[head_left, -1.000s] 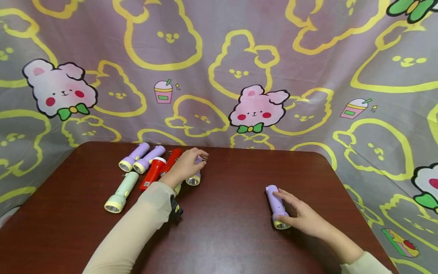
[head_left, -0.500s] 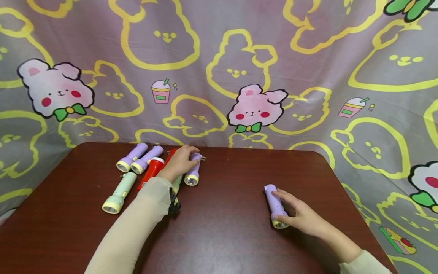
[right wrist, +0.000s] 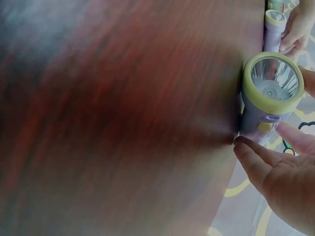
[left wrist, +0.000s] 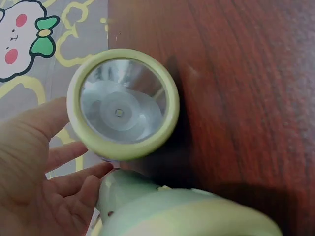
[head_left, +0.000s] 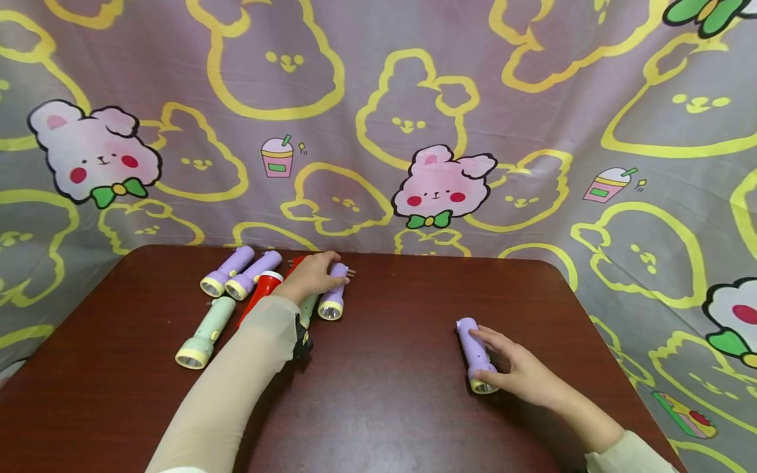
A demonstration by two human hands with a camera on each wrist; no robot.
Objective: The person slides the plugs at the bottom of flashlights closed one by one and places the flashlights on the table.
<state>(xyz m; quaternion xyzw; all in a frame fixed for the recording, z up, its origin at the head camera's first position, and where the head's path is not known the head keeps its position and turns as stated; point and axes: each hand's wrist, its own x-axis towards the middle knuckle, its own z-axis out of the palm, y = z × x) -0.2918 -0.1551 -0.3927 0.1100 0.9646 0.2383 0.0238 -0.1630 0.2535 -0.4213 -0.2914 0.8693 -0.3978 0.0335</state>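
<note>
Purple flashlight (head_left: 472,348) lies on its side on the table (head_left: 378,401), just at the left of the right hand (head_left: 526,376). Its long axis runs away from the person, the tail leaning slightly to the left and the lens facing the person. So the palm is beside the barrel, and the right hand is clearly the nearer one. The grip of this hand is wide and relaxed: thumb and fingers rest against the flashlight but are not closed around it.

The left hand (head_left: 310,277) is at a second purple flashlight (head_left: 332,297), which lies on its right side, lens also towards the person, with metal prongs (head_left: 351,273) near the tail. This grip is loosely bent about the tail end; whether it holds firmly I cannot tell, because the fingertips are partly hidden.

By count, eight flashlights are visible. Four are purple, with a third (head_left: 229,269) and a fourth (head_left: 257,272) side by side at the far left. Two are red: a white-capped one (head_left: 263,288) and another (head_left: 298,261) partly behind the left hand. Two are pale green: one at the front left (head_left: 208,330), one (head_left: 308,307) mostly covered by the left wrist.
</note>
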